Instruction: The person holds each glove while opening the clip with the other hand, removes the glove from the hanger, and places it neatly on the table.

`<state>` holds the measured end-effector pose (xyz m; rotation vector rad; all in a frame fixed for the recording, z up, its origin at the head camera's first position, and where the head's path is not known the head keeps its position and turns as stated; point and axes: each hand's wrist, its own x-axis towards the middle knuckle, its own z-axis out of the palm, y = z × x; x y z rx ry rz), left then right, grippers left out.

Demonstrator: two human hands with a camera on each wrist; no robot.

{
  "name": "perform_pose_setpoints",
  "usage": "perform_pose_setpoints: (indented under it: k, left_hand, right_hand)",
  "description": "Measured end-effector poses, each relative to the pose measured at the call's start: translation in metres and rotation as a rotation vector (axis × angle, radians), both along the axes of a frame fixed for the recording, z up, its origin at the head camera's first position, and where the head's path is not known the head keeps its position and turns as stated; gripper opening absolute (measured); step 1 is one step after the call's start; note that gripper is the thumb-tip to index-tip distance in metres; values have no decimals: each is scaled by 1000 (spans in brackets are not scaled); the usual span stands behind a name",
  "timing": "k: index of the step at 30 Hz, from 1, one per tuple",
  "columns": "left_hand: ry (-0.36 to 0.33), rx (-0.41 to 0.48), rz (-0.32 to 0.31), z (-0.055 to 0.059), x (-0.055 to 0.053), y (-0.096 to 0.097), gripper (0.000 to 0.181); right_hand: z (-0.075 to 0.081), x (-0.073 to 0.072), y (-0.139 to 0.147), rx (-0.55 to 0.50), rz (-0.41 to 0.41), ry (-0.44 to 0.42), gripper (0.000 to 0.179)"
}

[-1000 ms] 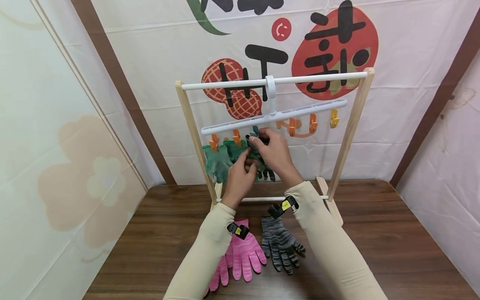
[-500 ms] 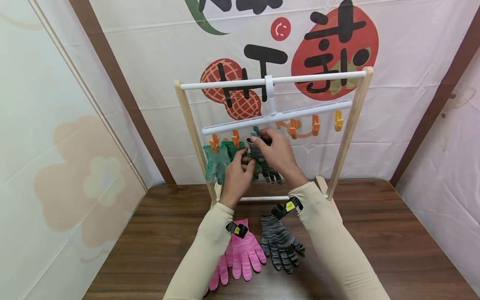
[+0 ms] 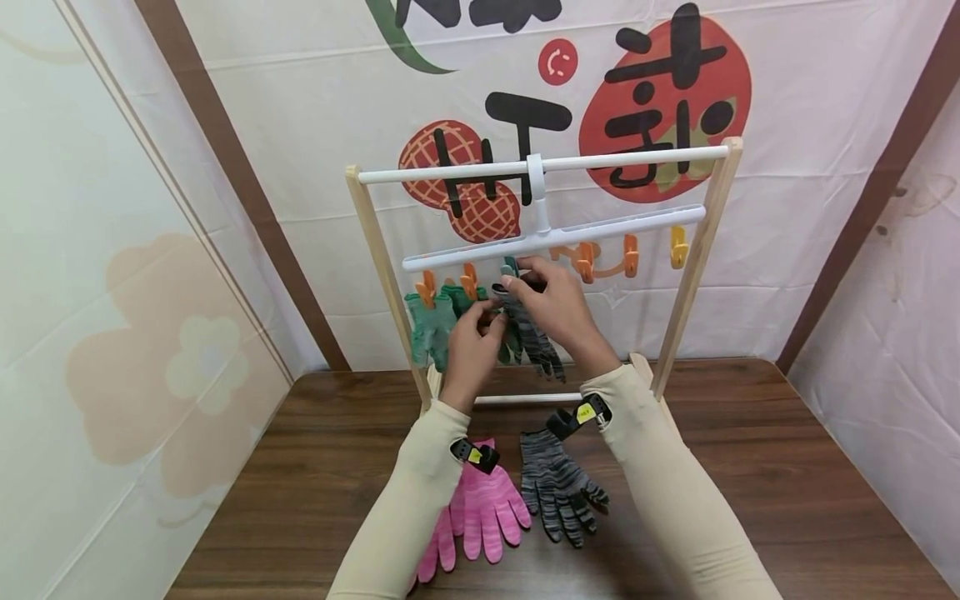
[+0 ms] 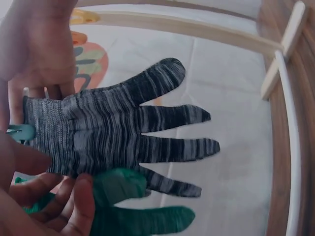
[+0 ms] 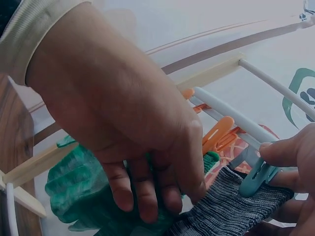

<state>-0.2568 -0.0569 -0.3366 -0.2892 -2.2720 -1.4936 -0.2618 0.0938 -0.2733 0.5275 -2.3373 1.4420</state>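
A grey-and-black striped knit glove (image 4: 106,128) hangs fingers down below the white hanger (image 3: 637,218). The teal clothespin (image 5: 256,179) sits on its cuff. My right hand (image 3: 558,308) pinches around this clothespin, thumb near its upper end and other fingers behind the cuff. My left hand (image 3: 471,350) pinches the glove's left cuff edge; its thumb is partly hidden. Just left, a green glove (image 5: 74,182) hangs partly behind my left fingers, and another green glove (image 3: 432,329) hangs further left from an orange clothespin (image 3: 426,290).
The hanger hooks over the white rod (image 3: 630,158) of a wooden-sided rack (image 3: 693,275). Further right hang orange clothespins (image 3: 586,262) and a yellow clothespin (image 3: 678,247). On the brown table (image 3: 322,483) lie pink gloves (image 3: 491,512) and a second striped glove (image 3: 558,483).
The striped glove hangs lower and further into view between my hands. My left hand has shifted slightly left, my right slightly right. The hanger's right end has swung a little to the right.
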Motion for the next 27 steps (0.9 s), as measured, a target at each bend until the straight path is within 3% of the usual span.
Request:
perform_pose_setpoints:
  k: [5,14,27]
  left_hand:
    - [15,59,30,3,1,0,20]
    - [44,93,18,2,6,1,19]
    - [70,67,-63,5,9,2,18]
  right_hand:
    - [1,2,1,-17,13,-5,43]
    - [3,2,0,-40,49,-16,43]
    - [5,3,3,-23,26,13,43]
